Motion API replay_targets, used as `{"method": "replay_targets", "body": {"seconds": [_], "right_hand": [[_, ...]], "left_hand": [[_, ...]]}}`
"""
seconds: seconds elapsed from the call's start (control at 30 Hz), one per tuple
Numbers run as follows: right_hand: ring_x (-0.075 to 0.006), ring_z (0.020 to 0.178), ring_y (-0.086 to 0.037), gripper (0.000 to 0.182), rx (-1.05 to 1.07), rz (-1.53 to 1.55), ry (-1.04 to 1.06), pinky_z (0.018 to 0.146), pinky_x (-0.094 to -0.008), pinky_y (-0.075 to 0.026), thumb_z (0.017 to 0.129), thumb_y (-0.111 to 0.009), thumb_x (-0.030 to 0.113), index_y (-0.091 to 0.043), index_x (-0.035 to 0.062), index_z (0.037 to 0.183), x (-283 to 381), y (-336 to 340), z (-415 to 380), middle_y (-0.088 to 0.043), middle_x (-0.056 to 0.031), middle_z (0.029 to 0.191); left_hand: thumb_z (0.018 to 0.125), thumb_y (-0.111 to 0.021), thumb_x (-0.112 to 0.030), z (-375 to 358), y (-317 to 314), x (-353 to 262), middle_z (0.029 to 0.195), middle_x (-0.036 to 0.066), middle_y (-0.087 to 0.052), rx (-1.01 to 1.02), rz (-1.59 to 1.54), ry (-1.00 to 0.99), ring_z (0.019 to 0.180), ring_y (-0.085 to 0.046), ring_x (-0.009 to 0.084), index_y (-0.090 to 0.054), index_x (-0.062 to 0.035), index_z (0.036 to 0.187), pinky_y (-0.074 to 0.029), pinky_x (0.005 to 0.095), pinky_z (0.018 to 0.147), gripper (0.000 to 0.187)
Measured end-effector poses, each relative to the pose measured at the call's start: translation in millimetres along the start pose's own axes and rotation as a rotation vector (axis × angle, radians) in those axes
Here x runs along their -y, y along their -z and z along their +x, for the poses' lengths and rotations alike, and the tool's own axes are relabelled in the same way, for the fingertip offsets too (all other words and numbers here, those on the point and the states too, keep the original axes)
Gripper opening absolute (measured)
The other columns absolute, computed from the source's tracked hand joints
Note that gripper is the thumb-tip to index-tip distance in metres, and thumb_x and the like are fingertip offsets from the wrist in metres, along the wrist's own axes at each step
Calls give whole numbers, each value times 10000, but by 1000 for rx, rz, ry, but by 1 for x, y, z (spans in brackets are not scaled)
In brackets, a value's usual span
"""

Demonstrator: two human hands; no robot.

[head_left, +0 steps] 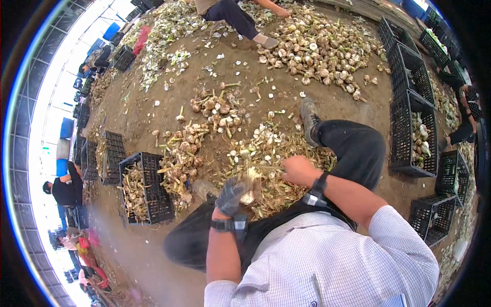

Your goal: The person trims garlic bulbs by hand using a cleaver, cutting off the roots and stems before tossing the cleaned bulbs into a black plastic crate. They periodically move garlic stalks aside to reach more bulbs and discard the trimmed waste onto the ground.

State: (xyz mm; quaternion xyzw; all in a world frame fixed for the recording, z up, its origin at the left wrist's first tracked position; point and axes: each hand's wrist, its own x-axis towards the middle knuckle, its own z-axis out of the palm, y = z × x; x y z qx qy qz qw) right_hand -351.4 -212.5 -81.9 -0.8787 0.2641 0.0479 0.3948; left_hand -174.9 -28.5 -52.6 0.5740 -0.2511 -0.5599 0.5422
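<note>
My left hand [231,196], in a grey glove, is closed around a garlic bulb [247,197] in front of my lap. Bare and with bent fingers, my right hand [300,171] is at the right of it, over the trimmings; what it holds, if anything, is too small to make out. Blurred stalks show between the two hands. Beneath them lies a heap of cut stems and peels [279,192] between my legs. Just beyond is a small pile of garlic bulbs [220,110], and more bulbs with stems [184,148] lie to the left.
A black crate [157,197] of garlic stands at the left, with other crates behind it. More black crates [400,134] line the right side. A large garlic pile [322,48] lies ahead beside a seated person [232,18]. Other people are at both sides.
</note>
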Motion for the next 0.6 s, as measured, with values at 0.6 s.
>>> {"method": "replay_targets", "body": {"seconds": [0.6], "right_hand": [[-312, 1060, -599, 483, 55, 517, -67, 908, -393, -477, 810, -745, 377, -644, 75, 1172, 12, -22, 4, -619, -175, 1174]], "left_hand": [[794, -723, -229, 29, 5, 87, 1026, 140, -673, -88, 286, -124, 938, -608, 342, -686, -63, 1021, -454, 474, 826, 284]]}}
